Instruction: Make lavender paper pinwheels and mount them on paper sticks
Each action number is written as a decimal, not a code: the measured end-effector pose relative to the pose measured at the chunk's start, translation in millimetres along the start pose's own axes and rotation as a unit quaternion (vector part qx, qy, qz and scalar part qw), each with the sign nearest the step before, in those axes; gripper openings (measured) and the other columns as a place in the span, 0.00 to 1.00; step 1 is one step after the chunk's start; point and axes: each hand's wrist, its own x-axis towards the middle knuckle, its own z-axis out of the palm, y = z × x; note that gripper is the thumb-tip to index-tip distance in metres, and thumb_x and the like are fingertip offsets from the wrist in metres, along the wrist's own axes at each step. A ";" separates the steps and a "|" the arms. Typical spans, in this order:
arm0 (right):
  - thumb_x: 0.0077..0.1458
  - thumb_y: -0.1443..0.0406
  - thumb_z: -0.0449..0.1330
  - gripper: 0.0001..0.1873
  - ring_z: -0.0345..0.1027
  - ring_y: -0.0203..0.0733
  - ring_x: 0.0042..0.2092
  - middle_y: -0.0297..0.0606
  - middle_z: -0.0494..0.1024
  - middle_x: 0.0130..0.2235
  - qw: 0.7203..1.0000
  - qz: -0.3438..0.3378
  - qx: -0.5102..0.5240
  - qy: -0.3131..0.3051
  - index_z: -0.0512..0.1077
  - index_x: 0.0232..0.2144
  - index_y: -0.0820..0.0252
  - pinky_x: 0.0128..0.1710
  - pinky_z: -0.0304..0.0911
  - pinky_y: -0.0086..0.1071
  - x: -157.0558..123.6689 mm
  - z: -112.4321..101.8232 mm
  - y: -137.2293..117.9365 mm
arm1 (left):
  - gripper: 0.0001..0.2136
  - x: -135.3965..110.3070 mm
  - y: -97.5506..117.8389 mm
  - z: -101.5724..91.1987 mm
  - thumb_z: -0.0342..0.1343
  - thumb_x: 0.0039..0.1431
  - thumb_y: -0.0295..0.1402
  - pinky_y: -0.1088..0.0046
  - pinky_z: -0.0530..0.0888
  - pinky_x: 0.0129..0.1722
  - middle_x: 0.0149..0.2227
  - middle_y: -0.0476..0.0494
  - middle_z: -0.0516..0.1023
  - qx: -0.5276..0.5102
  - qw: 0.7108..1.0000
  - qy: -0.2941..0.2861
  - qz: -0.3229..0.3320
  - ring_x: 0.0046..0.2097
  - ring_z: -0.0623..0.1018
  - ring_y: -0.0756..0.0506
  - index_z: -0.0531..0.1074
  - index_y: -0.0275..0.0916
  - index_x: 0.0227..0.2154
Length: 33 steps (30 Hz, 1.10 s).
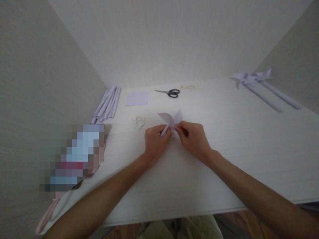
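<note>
A pale lilac paper pinwheel [171,119] stands just above the middle of the white table [224,156]. My left hand [155,142] is closed around a rolled paper stick [164,130] that meets the pinwheel's centre. My right hand [193,138] pinches the pinwheel's lower edge from the right, fingers pressed together. Both hands touch each other at the pinwheel's centre, and the pinwheel's lower blades are hidden behind the fingers.
Rolled paper sticks [107,103] lie in a bundle at the back left. A lilac paper square [137,98], black scissors [169,92] and rubber bands [138,121] lie behind the hands. Finished pinwheels [251,79] on long sticks rest at the back right. A blurred patch [72,159] covers the left edge.
</note>
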 end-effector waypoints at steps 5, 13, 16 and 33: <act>0.50 0.71 0.48 0.09 0.58 0.33 0.25 0.35 0.67 0.23 0.998 -0.051 -0.041 -0.012 0.66 0.22 0.63 0.24 0.48 0.26 -1.8 -2.6 4.4 | 0.12 -1.1 0.2 -0.2 0.48 0.48 0.33 0.78 0.56 0.22 0.15 0.53 0.61 0.014 1.000 -0.003 0.008 0.20 0.61 0.54 0.67 0.35 0.15; 0.51 0.74 0.46 0.11 0.58 0.33 0.24 0.38 0.71 0.27 0.979 -0.092 -0.168 -0.072 0.67 0.27 0.64 0.23 0.44 0.28 -3.0 -7.8 -3.1 | 0.12 -1.0 -1.9 0.9 0.47 0.48 0.33 0.77 0.57 0.22 0.15 0.52 0.65 0.057 0.998 0.001 0.013 0.20 0.62 0.54 0.68 0.35 0.15; 0.53 0.71 0.45 0.10 0.59 0.34 0.24 0.39 0.72 0.28 0.982 -0.073 -0.159 -0.068 0.67 0.28 0.64 0.23 0.44 0.28 -2.3 -7.3 -3.9 | 0.11 -0.8 -2.6 1.3 0.47 0.48 0.33 0.77 0.59 0.23 0.17 0.50 0.69 0.065 0.998 -0.004 0.017 0.21 0.65 0.53 0.71 0.36 0.17; 0.56 0.68 0.44 0.11 0.62 0.36 0.25 0.40 0.73 0.27 0.987 -0.049 -0.137 -0.072 0.66 0.28 0.64 0.24 0.47 0.29 -2.2 -5.6 -0.5 | 0.12 -1.9 -0.4 0.5 0.47 0.48 0.34 0.77 0.59 0.23 0.16 0.51 0.67 0.043 0.999 -0.008 0.007 0.21 0.64 0.53 0.72 0.36 0.18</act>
